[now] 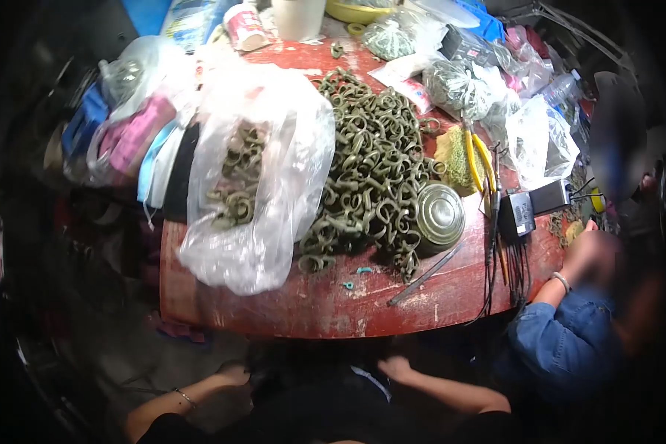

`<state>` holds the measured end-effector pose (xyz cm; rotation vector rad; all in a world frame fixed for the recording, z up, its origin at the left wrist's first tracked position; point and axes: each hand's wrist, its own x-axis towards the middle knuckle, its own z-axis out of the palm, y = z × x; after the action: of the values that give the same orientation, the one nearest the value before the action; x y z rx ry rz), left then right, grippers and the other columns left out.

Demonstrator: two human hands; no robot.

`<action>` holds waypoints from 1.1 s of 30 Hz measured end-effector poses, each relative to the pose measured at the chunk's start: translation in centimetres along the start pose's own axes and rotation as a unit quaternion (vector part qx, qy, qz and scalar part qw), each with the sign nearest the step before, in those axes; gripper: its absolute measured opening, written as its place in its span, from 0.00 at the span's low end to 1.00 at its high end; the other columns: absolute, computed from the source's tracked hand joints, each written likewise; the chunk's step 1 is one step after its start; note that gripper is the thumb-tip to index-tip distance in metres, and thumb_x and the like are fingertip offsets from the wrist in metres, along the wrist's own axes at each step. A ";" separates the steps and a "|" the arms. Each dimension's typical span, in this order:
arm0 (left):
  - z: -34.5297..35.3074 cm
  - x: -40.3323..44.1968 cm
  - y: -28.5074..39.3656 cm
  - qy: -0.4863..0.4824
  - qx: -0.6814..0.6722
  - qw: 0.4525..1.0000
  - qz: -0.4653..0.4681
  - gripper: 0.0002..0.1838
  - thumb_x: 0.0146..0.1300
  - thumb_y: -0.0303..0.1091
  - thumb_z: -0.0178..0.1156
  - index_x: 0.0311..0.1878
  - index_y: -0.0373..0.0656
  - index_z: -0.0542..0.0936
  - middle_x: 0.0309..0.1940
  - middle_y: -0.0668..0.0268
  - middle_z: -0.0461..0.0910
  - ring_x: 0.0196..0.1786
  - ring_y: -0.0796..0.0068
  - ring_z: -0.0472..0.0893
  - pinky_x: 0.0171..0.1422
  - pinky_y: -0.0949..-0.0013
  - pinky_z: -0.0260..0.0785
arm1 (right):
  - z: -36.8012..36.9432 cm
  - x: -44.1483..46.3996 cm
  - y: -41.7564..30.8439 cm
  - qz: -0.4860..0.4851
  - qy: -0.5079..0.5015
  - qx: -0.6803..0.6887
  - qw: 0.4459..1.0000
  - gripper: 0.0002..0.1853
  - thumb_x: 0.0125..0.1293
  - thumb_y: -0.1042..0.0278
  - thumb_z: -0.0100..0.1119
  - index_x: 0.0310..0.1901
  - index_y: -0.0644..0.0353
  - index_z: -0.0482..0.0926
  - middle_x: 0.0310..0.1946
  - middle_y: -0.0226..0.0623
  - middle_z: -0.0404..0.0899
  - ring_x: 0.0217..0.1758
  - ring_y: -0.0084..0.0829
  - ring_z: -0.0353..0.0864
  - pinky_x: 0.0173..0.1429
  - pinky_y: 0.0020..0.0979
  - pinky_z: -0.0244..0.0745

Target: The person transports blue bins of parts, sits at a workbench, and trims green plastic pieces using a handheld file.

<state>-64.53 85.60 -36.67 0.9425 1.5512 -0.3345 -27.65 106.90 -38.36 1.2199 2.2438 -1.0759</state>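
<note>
Both of my hands are below the table's front edge, close to my dark clothing. My left hand (233, 373), a bracelet on its wrist, lies partly in shadow, and its fingers do not show clearly. My right hand (397, 368) looks closed, with its fingers curled; what it holds, if anything, is hidden. In front of me on the red table (303, 307) lies a large pile of dark greenish ring-shaped pieces (370, 155). Left of the pile, a clear plastic bag (251, 251) has more of these pieces in it. A round metal tin (440, 214) stands at the pile's right.
Yellow-handled pliers (481, 159) rest by a yellow-green sponge (455, 159). A thin metal rod (425, 277), black adapters (522, 214) and cables are near the right front. Filled bags (459, 89) crowd the back right. Another person's arm in a denim sleeve (566, 337) is at right.
</note>
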 end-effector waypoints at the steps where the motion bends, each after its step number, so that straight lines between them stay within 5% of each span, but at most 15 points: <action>1: 0.7 0.7 0.3 0.008 0.002 1.000 -0.026 0.16 0.50 0.36 0.51 0.39 0.37 0.79 0.37 0.47 0.78 0.43 0.51 0.77 0.49 0.59 0.68 | -0.4 -0.7 -1.5 0.008 0.031 -0.011 0.999 0.19 0.56 0.51 0.52 0.30 0.63 0.76 0.23 0.49 0.76 0.28 0.49 0.77 0.30 0.44 0.72; 3: 1.7 0.5 0.6 0.030 0.012 0.998 -0.051 0.17 0.51 0.38 0.50 0.39 0.36 0.79 0.38 0.46 0.77 0.45 0.50 0.77 0.50 0.58 0.68 | 1.2 -1.6 -0.9 -0.067 0.155 0.037 0.985 0.13 0.50 0.62 0.60 0.34 0.63 0.76 0.23 0.50 0.75 0.27 0.50 0.76 0.31 0.44 0.72; 5: 0.9 -0.1 0.0 0.073 0.041 0.995 -0.048 0.18 0.51 0.39 0.50 0.39 0.36 0.79 0.38 0.46 0.77 0.45 0.50 0.77 0.51 0.58 0.68 | 0.9 -1.6 -0.7 -0.123 0.175 0.005 0.977 0.15 0.51 0.63 0.57 0.38 0.62 0.76 0.33 0.51 0.75 0.33 0.50 0.75 0.32 0.45 0.72; 7: -0.2 2.4 -4.3 0.153 0.223 0.963 0.014 0.16 0.55 0.37 0.48 0.39 0.38 0.81 0.38 0.48 0.79 0.44 0.50 0.78 0.50 0.57 0.69 | 1.2 -0.7 -0.2 -0.147 0.172 0.002 0.974 0.20 0.48 0.67 0.56 0.46 0.60 0.75 0.44 0.52 0.72 0.39 0.52 0.74 0.38 0.46 0.72; 8: -0.1 7.0 -9.9 0.418 0.162 0.880 0.158 0.17 0.56 0.33 0.47 0.46 0.36 0.75 0.38 0.50 0.76 0.40 0.52 0.76 0.48 0.56 0.66 | 0.4 0.0 -1.1 -0.180 0.159 0.005 0.971 0.23 0.50 0.68 0.54 0.52 0.59 0.72 0.46 0.53 0.70 0.45 0.52 0.72 0.46 0.45 0.71; 9: -3.3 3.8 -4.4 0.386 0.101 0.912 0.091 0.19 0.58 0.33 0.44 0.51 0.37 0.74 0.48 0.47 0.74 0.51 0.48 0.73 0.57 0.55 0.63 | 0.2 1.2 -1.9 -0.239 0.232 -0.044 0.942 0.23 0.52 0.68 0.53 0.53 0.58 0.70 0.48 0.53 0.70 0.48 0.52 0.71 0.47 0.45 0.70; 11: -6.5 6.3 -0.8 0.617 0.269 0.721 0.163 0.21 0.59 0.34 0.45 0.54 0.36 0.70 0.51 0.47 0.71 0.52 0.52 0.72 0.58 0.56 0.61 | -0.8 3.7 -4.3 -0.267 0.287 -0.061 0.918 0.22 0.54 0.68 0.52 0.53 0.58 0.70 0.49 0.53 0.69 0.51 0.51 0.69 0.51 0.45 0.67; 13: -7.4 7.9 2.5 0.626 0.191 0.745 0.130 0.21 0.59 0.37 0.48 0.54 0.37 0.71 0.49 0.48 0.72 0.52 0.53 0.72 0.59 0.58 0.60 | -2.0 5.1 -7.0 -0.208 0.252 0.014 0.945 0.18 0.53 0.68 0.54 0.48 0.58 0.74 0.49 0.53 0.70 0.52 0.49 0.69 0.56 0.44 0.64; 15: -8.3 9.5 4.4 0.623 0.136 0.759 0.131 0.21 0.59 0.37 0.48 0.54 0.37 0.71 0.49 0.48 0.72 0.52 0.53 0.72 0.59 0.58 0.60 | -0.5 7.7 -5.4 -0.283 0.240 0.003 0.929 0.16 0.55 0.69 0.54 0.47 0.60 0.75 0.45 0.50 0.74 0.46 0.47 0.74 0.50 0.40 0.69; 16: -8.7 10.1 4.9 0.623 0.123 0.761 0.137 0.21 0.59 0.37 0.48 0.54 0.37 0.71 0.49 0.48 0.72 0.52 0.53 0.72 0.59 0.58 0.60 | -5.9 2.9 -10.4 -0.256 0.210 0.084 0.940 0.11 0.58 0.70 0.53 0.42 0.63 0.76 0.34 0.44 0.78 0.36 0.39 0.79 0.42 0.33 0.73; 17: -8.8 10.4 5.0 0.620 0.108 0.764 0.142 0.21 0.59 0.37 0.48 0.54 0.37 0.71 0.49 0.48 0.72 0.52 0.53 0.72 0.59 0.58 0.60 | -7.9 0.5 -13.0 -0.315 0.254 0.241 0.882 0.07 0.59 0.72 0.52 0.36 0.64 0.77 0.25 0.37 0.78 0.29 0.29 0.79 0.36 0.26 0.74; 18: -9.4 10.4 5.1 0.623 0.101 0.761 0.148 0.21 0.59 0.37 0.48 0.54 0.37 0.71 0.49 0.48 0.72 0.52 0.52 0.72 0.59 0.58 0.60 | -10.3 -2.4 -15.1 -0.325 0.127 0.458 0.818 0.05 0.58 0.73 0.52 0.34 0.65 0.75 0.27 0.36 0.76 0.31 0.23 0.76 0.36 0.24 0.73; 21: -9.5 10.0 4.3 0.616 0.073 0.768 0.161 0.21 0.59 0.37 0.49 0.54 0.37 0.71 0.49 0.48 0.72 0.52 0.52 0.72 0.59 0.58 0.60 | -14.9 -8.0 -18.1 -0.432 -0.029 0.700 0.568 0.06 0.58 0.71 0.52 0.34 0.62 0.69 0.32 0.39 0.68 0.35 0.31 0.70 0.36 0.27 0.69; 26: -9.4 10.5 4.0 0.611 0.037 0.772 0.173 0.21 0.59 0.37 0.49 0.54 0.37 0.71 0.49 0.48 0.72 0.52 0.52 0.72 0.59 0.58 0.60 | -16.2 -11.6 -18.7 -0.495 -0.102 0.749 0.429 0.07 0.61 0.68 0.54 0.36 0.61 0.70 0.31 0.36 0.67 0.35 0.27 0.69 0.37 0.26 0.68; 33: -9.4 10.9 4.9 0.595 0.006 0.780 0.194 0.21 0.59 0.37 0.49 0.53 0.37 0.71 0.49 0.48 0.72 0.52 0.52 0.72 0.59 0.58 0.60 | -16.7 -11.5 -18.2 -0.457 -0.150 0.791 0.377 0.05 0.61 0.68 0.53 0.34 0.58 0.68 0.31 0.32 0.65 0.36 0.24 0.68 0.38 0.23 0.65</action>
<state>-66.81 99.16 -43.17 1.5894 2.3747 0.7179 -35.76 107.33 -12.34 -0.4529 0.6776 -3.7214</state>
